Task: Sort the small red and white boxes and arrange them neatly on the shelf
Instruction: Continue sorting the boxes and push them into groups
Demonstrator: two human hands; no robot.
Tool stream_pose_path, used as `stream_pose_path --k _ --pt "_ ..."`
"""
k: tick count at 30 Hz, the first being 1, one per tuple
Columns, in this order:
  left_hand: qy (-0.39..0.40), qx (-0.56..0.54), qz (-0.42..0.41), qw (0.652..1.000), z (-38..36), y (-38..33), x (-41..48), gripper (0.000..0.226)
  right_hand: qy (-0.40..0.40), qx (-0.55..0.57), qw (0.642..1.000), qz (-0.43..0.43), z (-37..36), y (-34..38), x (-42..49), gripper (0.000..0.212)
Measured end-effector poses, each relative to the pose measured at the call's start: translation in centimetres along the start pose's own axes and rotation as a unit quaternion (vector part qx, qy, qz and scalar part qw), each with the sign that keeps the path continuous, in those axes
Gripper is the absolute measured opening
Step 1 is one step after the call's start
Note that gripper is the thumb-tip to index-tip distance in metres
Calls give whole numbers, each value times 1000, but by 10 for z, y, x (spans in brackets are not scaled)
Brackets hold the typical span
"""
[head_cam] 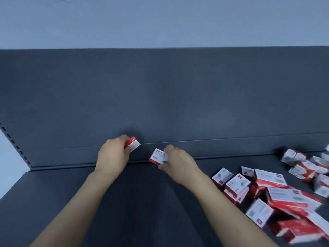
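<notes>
In the head view, two small rectangular cartons of smooth printed card are held near the rear edge of the shelf (pixel 142 202). A red and white box (pixel 133 144) is pinched at its left end by the curled fingers of the left hand (pixel 114 155) and is seen tilted against the lower part of the back panel (pixel 160 95). A 24/6 box (pixel 158 156), white on its upper face with a red side and so named for its print, is gripped at its right end by the right hand (pixel 178 163), just at the seam where shelf and panel meet. Whether either carton touches the shelf cannot be told. The two cartons are near each other but apart.

A loose pile of boxes (pixel 267 193) of the same red and white card is spread over the right part of the shelf, some flat, some tilted and overlapping. At least ten are seen; blur prevents an exact count.

The shelf and back panel are of matt dark grey sheet with a fine grain. A perforated upright strip (pixel 16 145) is seen at the left edge. A pale blue-grey wall (pixel 160 20) is seen above the panel.
</notes>
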State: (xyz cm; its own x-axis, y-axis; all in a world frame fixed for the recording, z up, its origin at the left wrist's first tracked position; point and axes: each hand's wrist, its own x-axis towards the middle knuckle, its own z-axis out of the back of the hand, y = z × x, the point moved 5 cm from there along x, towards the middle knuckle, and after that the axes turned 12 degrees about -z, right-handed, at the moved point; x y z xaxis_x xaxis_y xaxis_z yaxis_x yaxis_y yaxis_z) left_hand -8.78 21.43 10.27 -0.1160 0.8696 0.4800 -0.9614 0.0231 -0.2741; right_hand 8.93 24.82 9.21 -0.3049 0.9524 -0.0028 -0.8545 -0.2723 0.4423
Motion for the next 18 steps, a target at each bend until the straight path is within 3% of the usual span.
stream_pose_path --k 8,14,18 --pt "5 -57 -54 997 -15 -148 -6 10 17 29 999 -39 77 -118 -54 36" --pt "58 -90 -60 992 -44 -249 -30 9 8 51 999 -13 120 -218 -82 36" --pt "114 -100 -66 986 -63 -293 -56 8 56 81 995 3 127 -268 -98 45"
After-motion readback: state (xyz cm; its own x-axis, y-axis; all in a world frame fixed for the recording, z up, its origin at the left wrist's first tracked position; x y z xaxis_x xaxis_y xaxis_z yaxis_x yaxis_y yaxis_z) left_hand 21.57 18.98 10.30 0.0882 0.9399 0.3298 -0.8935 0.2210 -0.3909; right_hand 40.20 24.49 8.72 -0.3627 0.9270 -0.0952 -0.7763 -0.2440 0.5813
